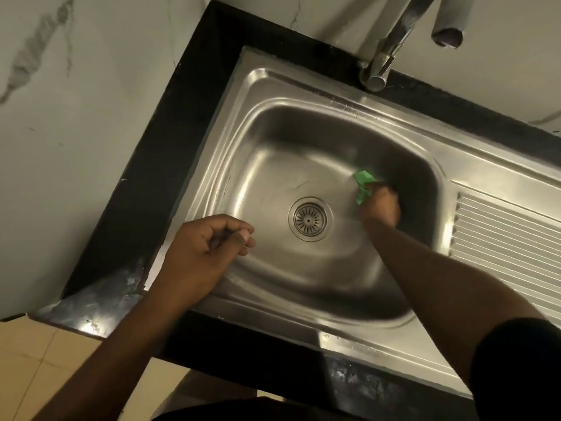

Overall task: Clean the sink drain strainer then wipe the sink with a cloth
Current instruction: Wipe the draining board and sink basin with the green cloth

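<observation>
A stainless steel sink fills the middle of the view. Its round drain strainer sits in place at the bottom of the basin. My right hand reaches down into the basin, right of the strainer, and is shut on a green cloth pressed against the basin floor near the right wall. My left hand rests on the sink's near-left rim with its fingers curled loosely and nothing in it.
A chrome tap stands at the back rim, its spout overhead. A ribbed drainboard lies to the right of the basin. Black countertop frames the sink, with marble wall at left and behind.
</observation>
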`<act>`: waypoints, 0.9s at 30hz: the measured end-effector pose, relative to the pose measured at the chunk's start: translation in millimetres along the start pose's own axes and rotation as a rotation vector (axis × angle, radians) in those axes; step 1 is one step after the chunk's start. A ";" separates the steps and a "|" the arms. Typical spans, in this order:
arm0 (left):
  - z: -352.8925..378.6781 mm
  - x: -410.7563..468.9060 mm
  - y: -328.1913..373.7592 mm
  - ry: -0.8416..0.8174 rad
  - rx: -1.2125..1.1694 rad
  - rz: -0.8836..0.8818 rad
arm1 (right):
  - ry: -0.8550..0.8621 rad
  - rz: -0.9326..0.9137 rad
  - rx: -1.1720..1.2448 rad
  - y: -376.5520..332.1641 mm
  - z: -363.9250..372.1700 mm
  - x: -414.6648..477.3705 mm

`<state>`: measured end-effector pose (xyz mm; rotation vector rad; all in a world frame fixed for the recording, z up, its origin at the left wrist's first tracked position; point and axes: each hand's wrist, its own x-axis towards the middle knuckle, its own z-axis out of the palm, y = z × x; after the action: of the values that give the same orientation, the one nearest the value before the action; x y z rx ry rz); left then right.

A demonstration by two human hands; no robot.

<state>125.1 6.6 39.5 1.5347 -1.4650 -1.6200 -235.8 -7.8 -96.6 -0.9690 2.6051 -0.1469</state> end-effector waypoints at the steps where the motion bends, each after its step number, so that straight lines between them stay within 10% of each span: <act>1: 0.5 0.5 1.0 -0.007 0.003 0.000 | 0.018 0.049 0.042 5.8 2.2 -4.7; 9: -5.1 2.7 -0.3 -0.011 -0.034 0.039 | 0.082 0.191 0.334 -65.7 29.4 -25.4; 21: -4.2 1.7 -4.5 0.000 0.000 0.024 | -0.371 -0.939 -0.057 -82.6 50.3 -83.1; 27: 1.1 1.8 7.8 -0.061 -0.020 0.066 | -0.070 -0.454 -0.197 6.1 9.5 -60.4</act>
<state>121.1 2.9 45.5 1.4230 -1.5101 -1.6513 -193.7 36.3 -89.1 -1.5945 2.3269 0.0328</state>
